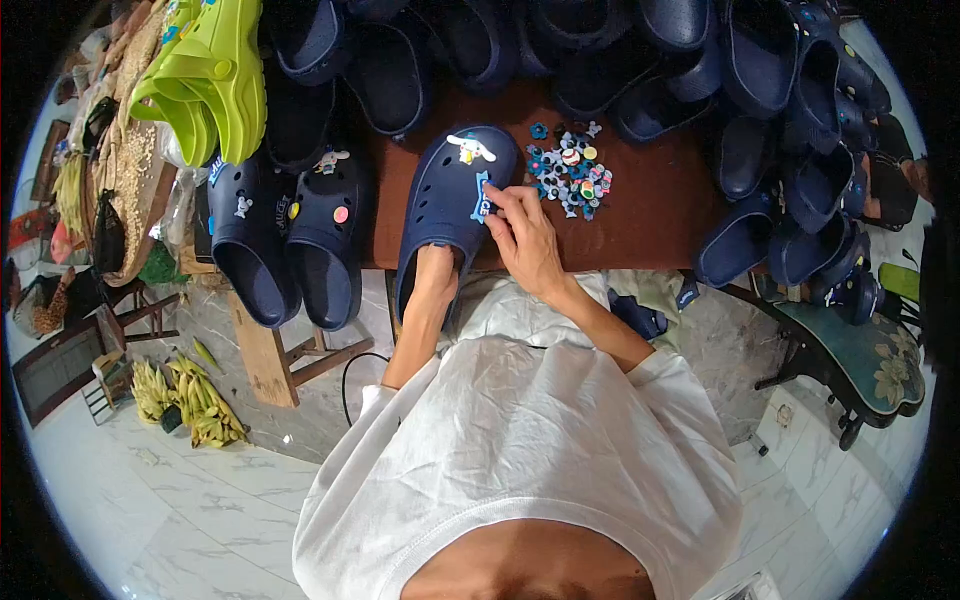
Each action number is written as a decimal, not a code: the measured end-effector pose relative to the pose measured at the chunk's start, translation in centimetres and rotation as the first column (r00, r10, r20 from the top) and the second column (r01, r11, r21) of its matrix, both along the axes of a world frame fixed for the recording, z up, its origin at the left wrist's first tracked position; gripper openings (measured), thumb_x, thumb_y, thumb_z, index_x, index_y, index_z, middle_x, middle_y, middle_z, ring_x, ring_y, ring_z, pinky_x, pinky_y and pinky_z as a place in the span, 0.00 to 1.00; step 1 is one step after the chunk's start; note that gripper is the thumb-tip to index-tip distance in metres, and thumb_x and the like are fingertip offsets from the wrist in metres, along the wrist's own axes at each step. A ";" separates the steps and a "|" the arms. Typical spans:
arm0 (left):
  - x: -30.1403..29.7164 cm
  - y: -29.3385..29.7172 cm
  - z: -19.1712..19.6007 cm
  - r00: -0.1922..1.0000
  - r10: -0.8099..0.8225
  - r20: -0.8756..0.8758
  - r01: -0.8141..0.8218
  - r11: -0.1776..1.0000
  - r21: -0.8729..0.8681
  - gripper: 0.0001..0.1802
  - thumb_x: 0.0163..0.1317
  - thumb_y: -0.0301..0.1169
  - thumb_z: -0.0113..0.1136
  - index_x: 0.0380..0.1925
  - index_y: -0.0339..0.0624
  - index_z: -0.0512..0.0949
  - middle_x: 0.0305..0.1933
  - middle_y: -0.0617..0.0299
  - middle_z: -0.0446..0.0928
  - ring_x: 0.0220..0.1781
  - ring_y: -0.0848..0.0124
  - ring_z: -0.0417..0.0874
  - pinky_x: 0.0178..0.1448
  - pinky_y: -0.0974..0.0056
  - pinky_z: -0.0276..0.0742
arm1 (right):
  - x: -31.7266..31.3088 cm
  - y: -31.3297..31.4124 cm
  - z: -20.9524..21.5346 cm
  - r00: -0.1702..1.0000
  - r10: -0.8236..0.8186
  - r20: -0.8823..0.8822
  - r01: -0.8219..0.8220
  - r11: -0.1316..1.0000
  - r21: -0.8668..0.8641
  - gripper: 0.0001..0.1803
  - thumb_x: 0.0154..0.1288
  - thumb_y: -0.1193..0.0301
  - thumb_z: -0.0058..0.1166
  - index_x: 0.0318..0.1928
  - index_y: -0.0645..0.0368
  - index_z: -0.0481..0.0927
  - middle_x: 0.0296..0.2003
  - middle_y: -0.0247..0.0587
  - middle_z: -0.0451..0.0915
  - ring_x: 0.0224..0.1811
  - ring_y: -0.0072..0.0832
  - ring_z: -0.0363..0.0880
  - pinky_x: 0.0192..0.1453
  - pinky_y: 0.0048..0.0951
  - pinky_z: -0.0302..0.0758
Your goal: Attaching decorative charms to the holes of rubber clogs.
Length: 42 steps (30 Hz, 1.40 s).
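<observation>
Charms mark how far I have got: on the navy clog (437, 185) at the middle of the table (645, 225), its heel toward the near edge, a white character charm (470, 148) sits near the toe, and a blue lettered charm (483, 198) lies at the clog's right side. My right hand (530, 240) has its thumb and fingertips on that second charm; from here I cannot tell whether they pinch it or press it. My left hand (437, 272) reaches into the clog's opening, fingers hidden, so I cannot say if they grip or brace. I judge this second charm is nearly seated, with several open holes left along the clog's left side. To the left, two navy clogs (327, 225) already carry charms and look finished, or close to it. Loose charms (573, 172) lie heaped just right of the clog, so there is stock for more. Of the navy clogs along the far side (388, 85), mostly openings show; I cannot tell how many are decorated.
</observation>
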<state>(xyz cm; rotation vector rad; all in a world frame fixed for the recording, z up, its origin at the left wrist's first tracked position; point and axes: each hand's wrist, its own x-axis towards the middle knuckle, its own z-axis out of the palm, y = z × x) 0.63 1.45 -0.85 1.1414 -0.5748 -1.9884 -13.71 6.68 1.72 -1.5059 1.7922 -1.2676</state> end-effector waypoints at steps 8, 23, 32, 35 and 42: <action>-0.2 0.2 0.6 0.999 -0.004 0.042 0.005 1.000 -0.021 0.22 0.71 0.29 0.50 0.63 0.32 0.67 0.63 0.56 0.72 0.63 0.66 0.75 0.67 0.62 0.71 | -0.6 1.4 -0.4 0.996 0.069 -0.065 -0.070 0.997 -0.013 0.21 0.68 0.70 0.54 0.61 0.53 0.73 0.50 0.47 0.70 0.49 0.46 0.76 0.50 0.41 0.75; 2.0 0.6 -0.6 0.990 0.008 0.144 -0.020 0.996 0.082 0.07 0.64 0.25 0.51 0.34 0.40 0.79 0.31 0.67 0.78 0.32 0.74 0.76 0.40 0.67 0.71 | -11.9 4.3 -3.8 0.849 -0.332 -0.410 0.390 0.918 0.065 0.13 0.69 0.70 0.51 0.52 0.58 0.76 0.46 0.49 0.73 0.44 0.46 0.76 0.50 0.42 0.72; 1.9 0.3 -0.9 0.988 0.145 0.042 -0.151 0.967 0.206 0.10 0.68 0.24 0.46 0.38 0.44 0.78 0.36 0.68 0.81 0.35 0.76 0.79 0.37 0.71 0.74 | -13.1 3.6 -3.2 0.902 -0.339 -0.267 0.385 0.911 0.148 0.11 0.70 0.69 0.51 0.49 0.58 0.79 0.38 0.48 0.77 0.39 0.42 0.80 0.44 0.41 0.74; 1.7 -0.1 -1.0 0.973 0.224 0.063 -0.232 0.925 0.301 0.06 0.70 0.25 0.50 0.39 0.42 0.77 0.35 0.66 0.79 0.32 0.76 0.78 0.33 0.74 0.75 | -13.1 3.1 -2.6 0.904 -0.300 -0.306 0.358 0.921 0.154 0.11 0.67 0.68 0.55 0.47 0.58 0.80 0.37 0.45 0.77 0.33 0.37 0.81 0.39 0.38 0.75; -1.0 -1.9 1.0 0.891 0.319 -0.323 -0.200 0.914 0.352 0.16 0.73 0.28 0.47 0.57 0.34 0.73 0.60 0.50 0.76 0.59 0.60 0.80 0.66 0.52 0.76 | -14.6 2.8 -4.3 0.942 -0.286 -0.173 0.318 0.928 0.195 0.12 0.61 0.70 0.63 0.42 0.61 0.77 0.36 0.41 0.81 0.32 0.28 0.81 0.38 0.31 0.76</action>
